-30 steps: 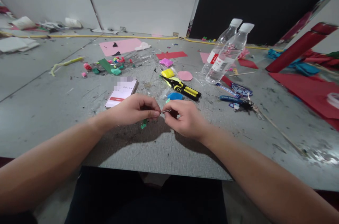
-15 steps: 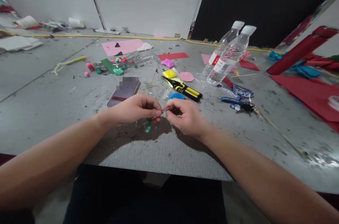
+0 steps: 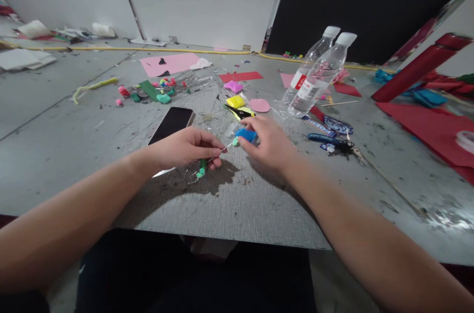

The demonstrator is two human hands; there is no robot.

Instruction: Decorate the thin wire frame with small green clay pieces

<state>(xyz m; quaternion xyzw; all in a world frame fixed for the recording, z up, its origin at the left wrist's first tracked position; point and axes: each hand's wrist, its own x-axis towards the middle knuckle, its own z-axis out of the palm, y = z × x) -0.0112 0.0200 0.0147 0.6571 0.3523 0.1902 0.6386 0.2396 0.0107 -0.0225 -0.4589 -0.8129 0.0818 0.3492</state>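
Note:
My left hand [image 3: 192, 147] pinches a thin wire [image 3: 226, 146] between thumb and fingertips. A small light-green clay ball [image 3: 236, 141] sits at the wire's right end, and more green clay bits [image 3: 201, 172] hang on wire below the left fingers. Right beside the ball, my right hand [image 3: 268, 145] has thumb and index finger apart; its other fingers are partly hidden. Between and behind those fingers lies a blue clay packet [image 3: 245, 135] on the table. Black and yellow pliers [image 3: 240, 112] lie just beyond, mostly covered by the right hand.
A dark-screened phone [image 3: 172, 123] lies beyond my left wrist. Yellow clay [image 3: 235, 101], purple clay [image 3: 233, 86] and a pink paper oval [image 3: 259, 105] are farther back. Two water bottles [image 3: 314, 81], a keyring strap [image 3: 326, 139] and a red flask [image 3: 411, 71] stand or lie to the right.
My right hand has let go of the wire's end and its fingers have spread, moving slightly away. The light-green ball there now shows. The phone screen has turned dark.

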